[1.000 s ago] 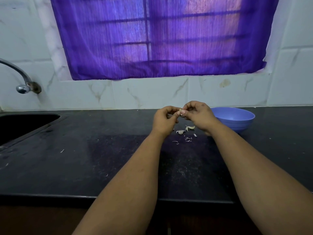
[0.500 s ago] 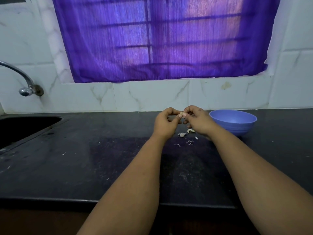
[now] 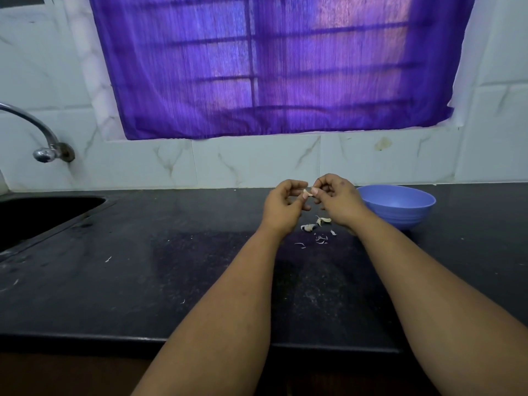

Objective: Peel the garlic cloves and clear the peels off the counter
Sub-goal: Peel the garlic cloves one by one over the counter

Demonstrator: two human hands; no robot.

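Both hands are raised a little above the black counter, near its back edge. My left hand and my right hand pinch one small pale garlic clove between their fingertips. Under the hands, several thin white peels lie scattered on the counter. A blue bowl stands just right of my right hand; I cannot see what it holds.
A dark sink is sunk into the counter at the left, with a metal tap above it. A white tiled wall and a purple curtain rise behind. A few stray peel bits lie left of the arms.
The hands stay together on the clove; the fingertips have shifted slightly around it. The camera has tilted a little, so the scene sits lower in view.
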